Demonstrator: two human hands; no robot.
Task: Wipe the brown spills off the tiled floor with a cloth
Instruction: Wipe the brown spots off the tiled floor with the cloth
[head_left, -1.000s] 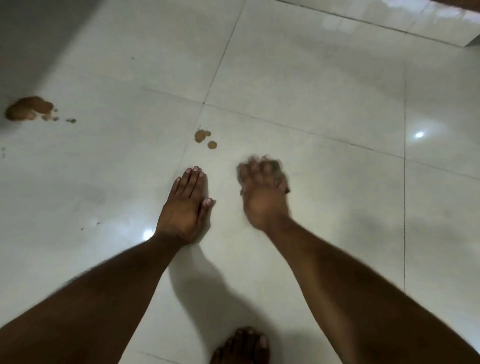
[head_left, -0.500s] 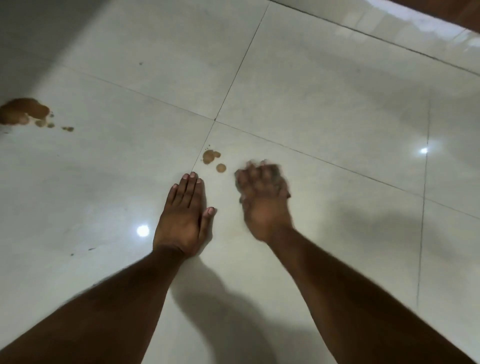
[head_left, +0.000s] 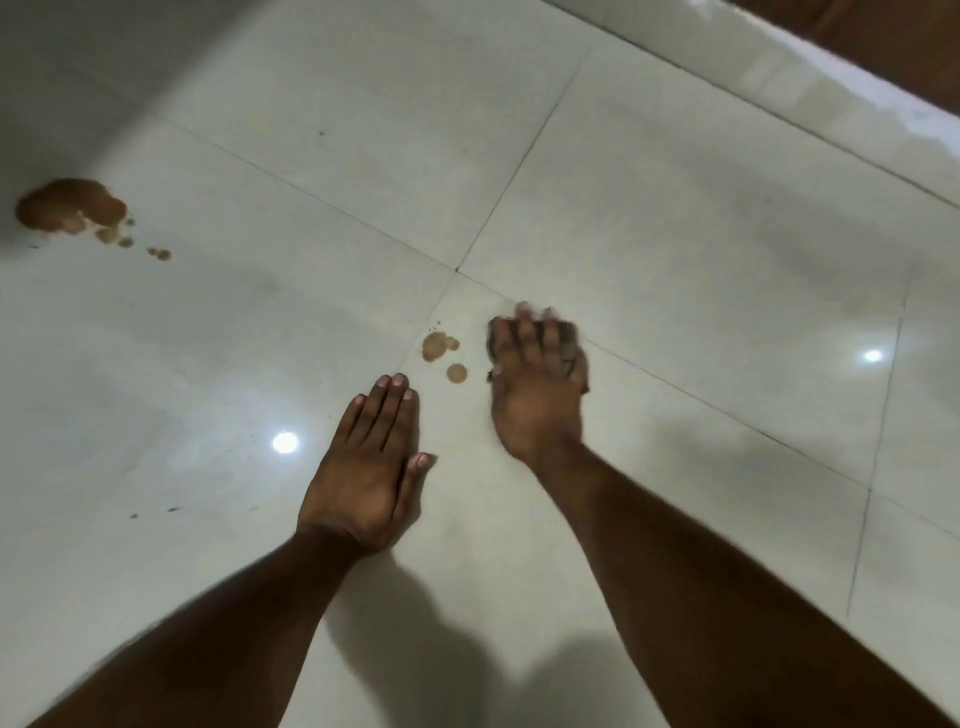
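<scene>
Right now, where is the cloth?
In the head view the cloth sits under the right hand, right of centre on the tiled floor, just right of the small brown drops.

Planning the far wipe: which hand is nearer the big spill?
Left hand, flat on the floor right of and below the big spill. Right hand, on the cloth, is farther right.

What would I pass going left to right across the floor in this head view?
Large brown spill → light glare → left hand flat on the tile → small brown drops → right hand pressing a dark cloth → second glare.
</scene>
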